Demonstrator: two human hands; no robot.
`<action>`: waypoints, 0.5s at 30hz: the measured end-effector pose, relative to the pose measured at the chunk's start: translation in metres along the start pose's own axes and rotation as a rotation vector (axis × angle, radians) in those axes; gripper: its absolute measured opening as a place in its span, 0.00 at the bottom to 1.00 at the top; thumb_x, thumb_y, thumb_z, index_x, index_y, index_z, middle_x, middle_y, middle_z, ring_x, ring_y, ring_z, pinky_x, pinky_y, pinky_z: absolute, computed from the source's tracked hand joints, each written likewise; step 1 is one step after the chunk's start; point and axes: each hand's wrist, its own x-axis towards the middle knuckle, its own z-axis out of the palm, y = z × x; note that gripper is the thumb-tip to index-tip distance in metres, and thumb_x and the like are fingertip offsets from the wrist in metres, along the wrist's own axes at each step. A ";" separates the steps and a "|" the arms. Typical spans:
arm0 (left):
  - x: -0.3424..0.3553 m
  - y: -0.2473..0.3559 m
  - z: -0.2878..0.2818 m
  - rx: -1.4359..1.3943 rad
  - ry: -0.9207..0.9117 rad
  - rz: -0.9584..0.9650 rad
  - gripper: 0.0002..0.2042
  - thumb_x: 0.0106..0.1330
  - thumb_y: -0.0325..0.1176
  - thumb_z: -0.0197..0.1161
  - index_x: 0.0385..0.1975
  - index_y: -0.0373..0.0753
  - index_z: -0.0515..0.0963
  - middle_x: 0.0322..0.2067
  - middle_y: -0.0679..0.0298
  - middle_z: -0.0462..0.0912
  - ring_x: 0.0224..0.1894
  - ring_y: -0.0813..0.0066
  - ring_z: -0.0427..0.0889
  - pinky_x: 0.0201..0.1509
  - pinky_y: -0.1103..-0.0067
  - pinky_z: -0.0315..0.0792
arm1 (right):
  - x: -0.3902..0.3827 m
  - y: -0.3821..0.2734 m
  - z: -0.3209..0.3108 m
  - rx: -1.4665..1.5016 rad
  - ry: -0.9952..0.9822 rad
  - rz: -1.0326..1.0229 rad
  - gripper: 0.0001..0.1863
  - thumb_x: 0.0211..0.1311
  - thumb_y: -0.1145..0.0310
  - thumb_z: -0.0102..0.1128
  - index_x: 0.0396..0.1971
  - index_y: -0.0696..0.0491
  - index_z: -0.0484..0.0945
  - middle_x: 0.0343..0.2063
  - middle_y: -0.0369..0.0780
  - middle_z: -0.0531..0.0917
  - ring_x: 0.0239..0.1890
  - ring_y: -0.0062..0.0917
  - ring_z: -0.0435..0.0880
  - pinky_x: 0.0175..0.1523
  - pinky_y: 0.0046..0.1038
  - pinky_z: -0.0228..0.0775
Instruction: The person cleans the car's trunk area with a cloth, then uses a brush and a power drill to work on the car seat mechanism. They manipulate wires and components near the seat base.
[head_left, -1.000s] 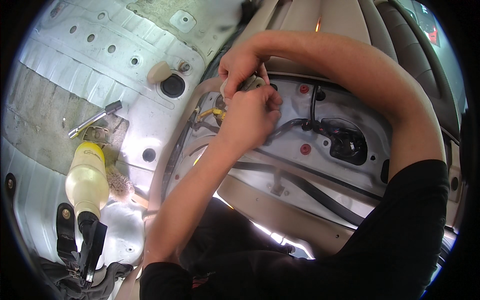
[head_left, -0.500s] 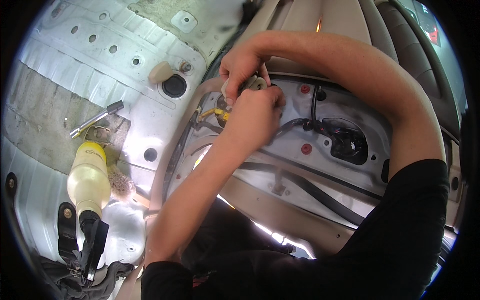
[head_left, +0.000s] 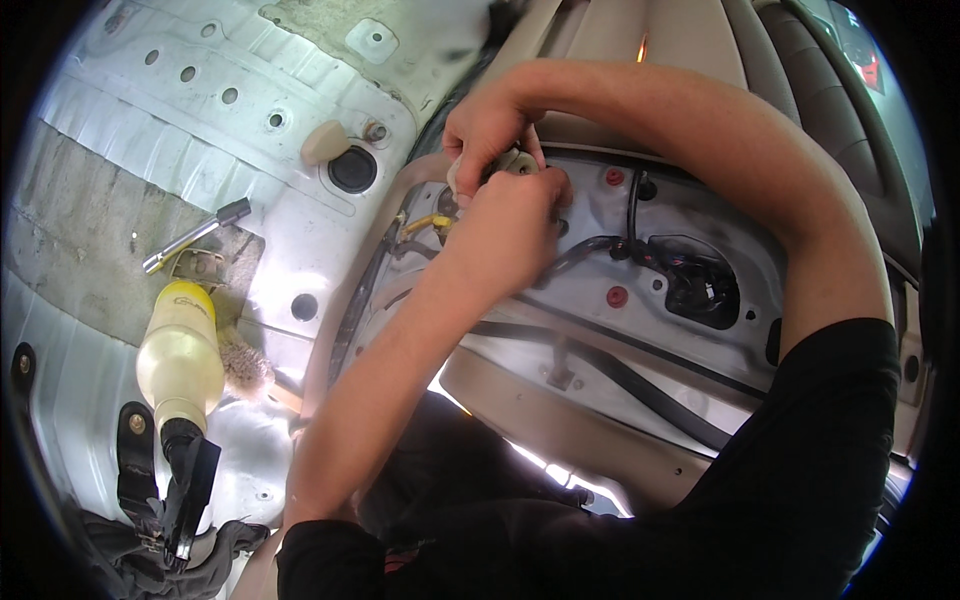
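My right hand (head_left: 487,135) reaches in from the right with its arm bent, fingers curled round a small beige plastic piece (head_left: 518,162) with a rounded edge. Pressed close beneath it is my left hand (head_left: 515,225), its back toward me and its fingers closed. What the left fingertips grip is hidden behind the hand. A yellow plug with its yellow cable (head_left: 425,222) shows just left of the left wrist. Both hands are over the bare grey metal panel (head_left: 590,270), which carries black wiring (head_left: 600,243) and red round plugs (head_left: 616,297).
On the bare metal floor at left lie a socket wrench (head_left: 195,237), a yellowish spray bottle (head_left: 182,355), a brush (head_left: 245,365) and a beige cap-like piece (head_left: 325,143). Dark cloth (head_left: 225,555) is bunched at lower left. Brown seat upholstery (head_left: 660,30) borders the far side.
The left forearm and hand have shifted slightly, and less of the yellow plug shows beside the left wrist. The right hand keeps its hold on the beige piece.
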 end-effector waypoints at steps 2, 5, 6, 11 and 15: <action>0.000 0.005 0.001 0.060 -0.015 -0.012 0.09 0.55 0.21 0.62 0.36 0.36 0.81 0.30 0.49 0.83 0.37 0.51 0.84 0.43 0.66 0.76 | 0.000 -0.001 -0.001 0.016 -0.032 0.023 0.32 0.56 0.49 0.67 0.53 0.56 0.75 0.46 0.43 0.82 0.44 0.34 0.84 0.42 0.39 0.84; 0.000 0.004 0.001 0.064 -0.010 -0.002 0.08 0.56 0.21 0.61 0.36 0.36 0.81 0.30 0.48 0.83 0.36 0.50 0.84 0.43 0.65 0.77 | 0.000 -0.001 -0.001 0.001 -0.018 0.019 0.31 0.56 0.49 0.67 0.53 0.56 0.75 0.45 0.43 0.83 0.43 0.34 0.84 0.41 0.39 0.84; 0.000 0.003 0.001 0.050 -0.005 0.005 0.08 0.57 0.21 0.61 0.36 0.36 0.81 0.29 0.48 0.83 0.36 0.49 0.84 0.43 0.65 0.77 | 0.001 0.000 -0.001 0.008 -0.018 0.020 0.31 0.56 0.48 0.67 0.52 0.56 0.75 0.45 0.43 0.83 0.43 0.33 0.84 0.41 0.39 0.84; 0.001 0.002 0.008 0.001 0.057 0.011 0.08 0.57 0.22 0.61 0.36 0.36 0.82 0.30 0.48 0.84 0.36 0.49 0.84 0.44 0.65 0.76 | 0.000 -0.002 0.000 -0.006 -0.014 0.030 0.30 0.55 0.48 0.68 0.50 0.56 0.77 0.42 0.42 0.84 0.42 0.33 0.85 0.41 0.38 0.83; 0.000 -0.003 0.007 -0.160 0.067 0.054 0.08 0.57 0.23 0.61 0.36 0.36 0.81 0.30 0.49 0.84 0.37 0.49 0.84 0.43 0.66 0.76 | 0.003 -0.001 -0.001 0.004 -0.018 0.018 0.30 0.55 0.47 0.69 0.49 0.56 0.78 0.43 0.41 0.84 0.42 0.33 0.85 0.42 0.38 0.83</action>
